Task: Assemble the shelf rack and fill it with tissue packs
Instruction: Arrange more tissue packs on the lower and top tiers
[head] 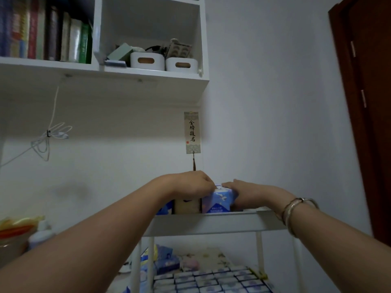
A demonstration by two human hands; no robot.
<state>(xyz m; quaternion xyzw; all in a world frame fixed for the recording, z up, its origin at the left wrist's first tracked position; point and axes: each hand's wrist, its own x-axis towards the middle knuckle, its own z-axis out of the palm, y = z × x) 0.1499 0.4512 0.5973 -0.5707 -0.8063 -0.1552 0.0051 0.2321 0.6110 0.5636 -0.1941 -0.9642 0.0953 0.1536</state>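
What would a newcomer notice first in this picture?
Both hands, left hand and right hand, hold a blue tissue pack on the top tray of the white shelf rack, at centre. Below, a lower tray is full of blue packs.

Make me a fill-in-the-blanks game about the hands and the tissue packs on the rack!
1. Both hands hold a tissue pack that is ____ in colour.
2. The pack sits on the ____ tray of the rack.
3. The bracelets are on the ____ wrist.
4. The lower tray is packed with rows of ____.

Missing words: blue; top; right; tissue packs
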